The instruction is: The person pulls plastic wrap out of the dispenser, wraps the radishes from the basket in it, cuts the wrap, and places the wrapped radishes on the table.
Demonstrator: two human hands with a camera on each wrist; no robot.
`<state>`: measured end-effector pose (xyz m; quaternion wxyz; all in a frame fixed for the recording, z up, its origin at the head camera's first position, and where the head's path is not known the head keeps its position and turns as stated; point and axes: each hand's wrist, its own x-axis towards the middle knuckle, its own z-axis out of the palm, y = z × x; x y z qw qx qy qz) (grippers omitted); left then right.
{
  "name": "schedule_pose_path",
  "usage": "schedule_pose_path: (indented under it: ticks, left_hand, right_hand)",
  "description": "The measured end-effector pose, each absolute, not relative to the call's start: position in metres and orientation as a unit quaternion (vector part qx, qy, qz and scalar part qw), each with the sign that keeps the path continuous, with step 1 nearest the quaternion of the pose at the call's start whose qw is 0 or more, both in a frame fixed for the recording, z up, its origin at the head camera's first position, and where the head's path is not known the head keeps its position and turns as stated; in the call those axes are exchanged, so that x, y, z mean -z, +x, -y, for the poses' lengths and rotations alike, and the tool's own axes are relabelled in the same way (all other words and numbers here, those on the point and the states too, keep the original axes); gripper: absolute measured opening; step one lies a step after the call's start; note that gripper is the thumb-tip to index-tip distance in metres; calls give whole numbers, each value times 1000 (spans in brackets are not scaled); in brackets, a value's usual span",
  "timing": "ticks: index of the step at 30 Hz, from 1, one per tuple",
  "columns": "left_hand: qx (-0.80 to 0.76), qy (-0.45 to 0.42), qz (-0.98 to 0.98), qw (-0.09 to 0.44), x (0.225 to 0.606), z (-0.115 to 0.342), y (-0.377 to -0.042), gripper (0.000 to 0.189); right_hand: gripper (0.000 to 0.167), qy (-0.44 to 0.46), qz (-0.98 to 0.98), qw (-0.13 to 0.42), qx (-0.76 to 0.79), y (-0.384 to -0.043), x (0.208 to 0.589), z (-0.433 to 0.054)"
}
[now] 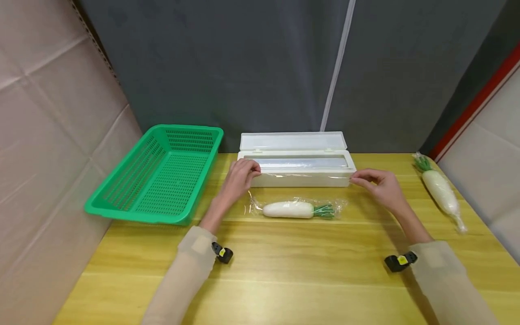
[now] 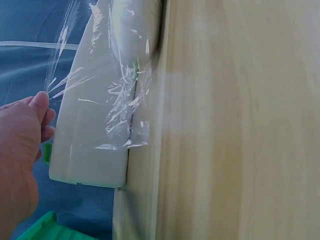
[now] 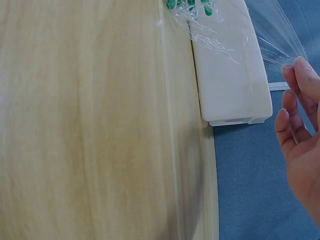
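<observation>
My left hand pinches one corner of a sheet of clear cling film between thumb and fingers. The opposite corner is pinched by my right hand. Between them the film stretches across the front of a white cling film dispenser box, whose lid stands raised and whose roll shows inside. Just in front of the box, a white radish with short green stalks lies sideways on the table, clear film around it and loose at both ends.
A green perforated basket stands at the left of the wooden table. Near the right edge lies another white radish, wrapped in film with a twisted end. A dark grey panel rises behind the table.
</observation>
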<state>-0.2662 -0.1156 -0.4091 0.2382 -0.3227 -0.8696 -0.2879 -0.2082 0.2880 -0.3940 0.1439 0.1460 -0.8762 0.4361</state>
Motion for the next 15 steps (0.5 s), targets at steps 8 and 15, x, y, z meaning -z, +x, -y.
schedule_pose_path:
  ticks: [8,15]
  left_hand:
    - [283,-359,858,234,405,126,-256,8]
    - [285,-359,867,195,404,133,-240,4]
  right_hand:
    - [11,141,878,140,-435,-206,394,-287]
    - [12,141,881,142,-429,-204,393,-286]
